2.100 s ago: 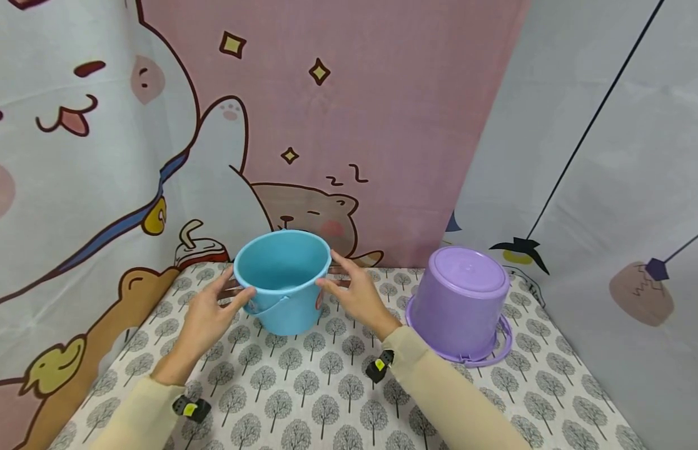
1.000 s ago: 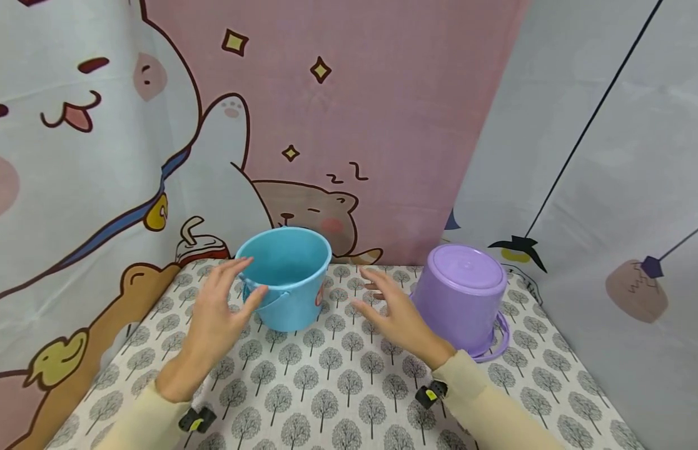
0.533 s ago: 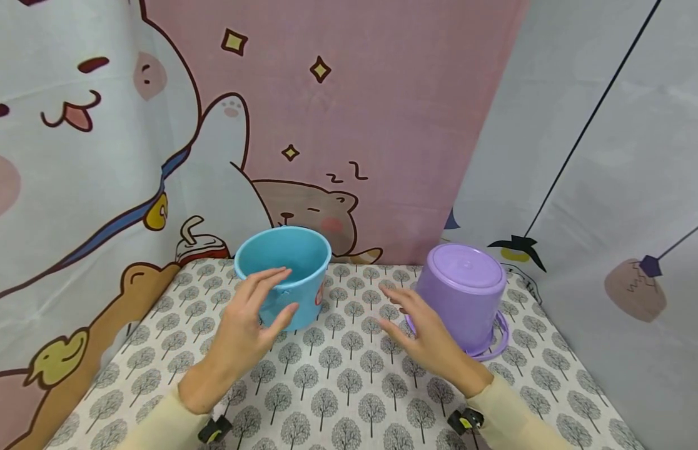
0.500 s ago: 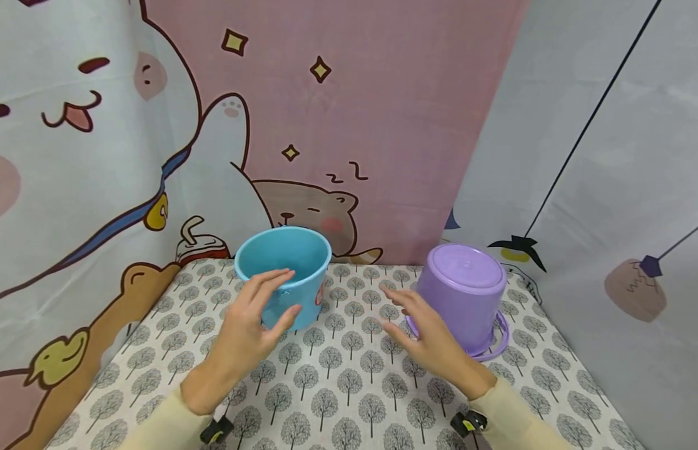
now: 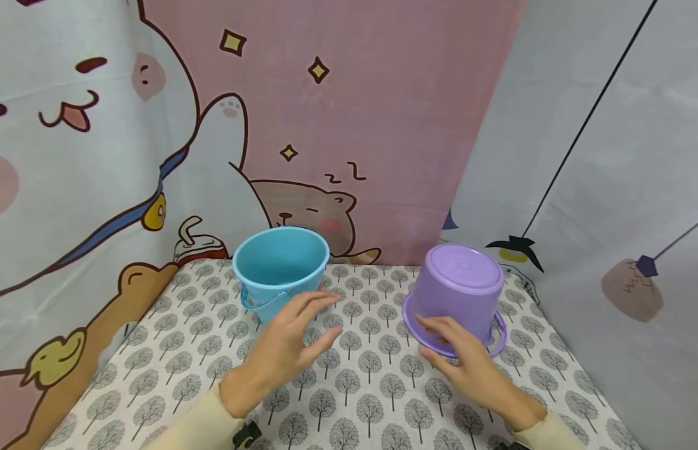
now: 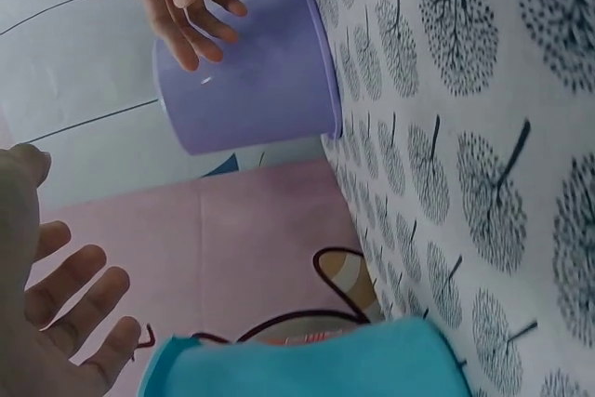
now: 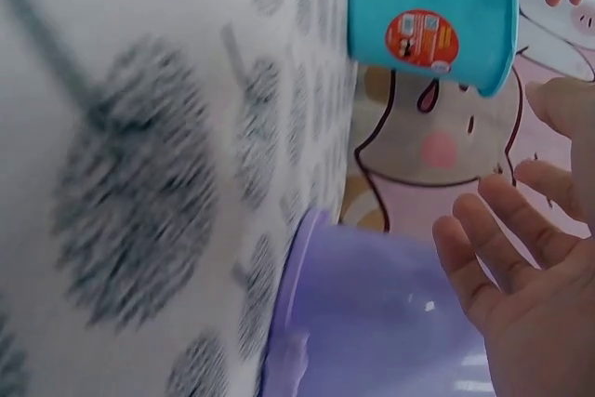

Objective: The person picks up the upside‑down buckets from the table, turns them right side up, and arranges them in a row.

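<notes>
Head view, purple bucket (image 5: 458, 300): landmark; mouth down on the cloth (image 5: 349, 415), base up, handle (image 5: 500, 337) at its right.
Head view, blue bucket (image 5: 281, 265): upright, mouth up, left of the purple bucket and well apart; clear of any grip. Judged: its part looks done.
Head view, left hand (image 5: 289, 344): left of the purple bucket; wide gap between thumb and fingers, nothing held.
Head view, right hand (image 5: 467, 365): at the purple bucket's near side; thumb and fingers apart, nothing held.
Left wrist view, left hand: fingers parted, nothing between.
Left wrist view, right hand: seen in front of the purple bucket's wall; contact cannot be told.
Right wrist view, sticker (image 7: 423, 39): orange-red, on the blue bucket's side toward the purple bucket.
Right wrist view, right hand: just beside the purple bucket, fingers not around it.
Right wrist view, purple bucket: ungripped. Judged: taking hold of it is the part left; turning it mouth up may follow.
</notes>
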Demonstrator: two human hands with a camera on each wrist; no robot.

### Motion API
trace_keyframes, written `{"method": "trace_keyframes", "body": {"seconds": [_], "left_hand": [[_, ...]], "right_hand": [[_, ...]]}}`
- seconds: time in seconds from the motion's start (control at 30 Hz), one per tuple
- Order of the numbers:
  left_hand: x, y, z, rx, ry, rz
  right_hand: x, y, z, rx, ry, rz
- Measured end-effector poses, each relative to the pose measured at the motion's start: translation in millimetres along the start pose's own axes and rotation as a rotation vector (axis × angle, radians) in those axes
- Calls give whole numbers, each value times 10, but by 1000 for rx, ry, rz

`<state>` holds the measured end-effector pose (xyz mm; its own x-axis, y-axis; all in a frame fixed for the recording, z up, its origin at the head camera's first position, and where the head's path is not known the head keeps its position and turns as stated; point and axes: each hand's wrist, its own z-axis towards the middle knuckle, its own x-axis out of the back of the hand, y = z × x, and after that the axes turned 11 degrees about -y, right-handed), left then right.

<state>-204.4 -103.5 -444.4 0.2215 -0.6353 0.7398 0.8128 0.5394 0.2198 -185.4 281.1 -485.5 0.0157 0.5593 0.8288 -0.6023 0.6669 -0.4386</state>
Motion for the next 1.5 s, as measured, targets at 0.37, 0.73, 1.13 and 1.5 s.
{"method": "trace_keyframes", "body": {"seconds": [0.37, 0.73, 1.13, 1.5], "left_hand": [[-377, 55, 156, 56, -160, -29], [-794, -3, 381, 255, -371, -87], [-1210, -53, 611, 429, -532, -241], [-1625, -44, 767, 446, -583, -217]], "right_hand": [[160, 347, -335, -29, -40, 55], [391, 730, -519, -193, -27, 10], [592, 1149, -599, -469, -152, -56], [597, 1371, -611, -564, -276, -110]]}}
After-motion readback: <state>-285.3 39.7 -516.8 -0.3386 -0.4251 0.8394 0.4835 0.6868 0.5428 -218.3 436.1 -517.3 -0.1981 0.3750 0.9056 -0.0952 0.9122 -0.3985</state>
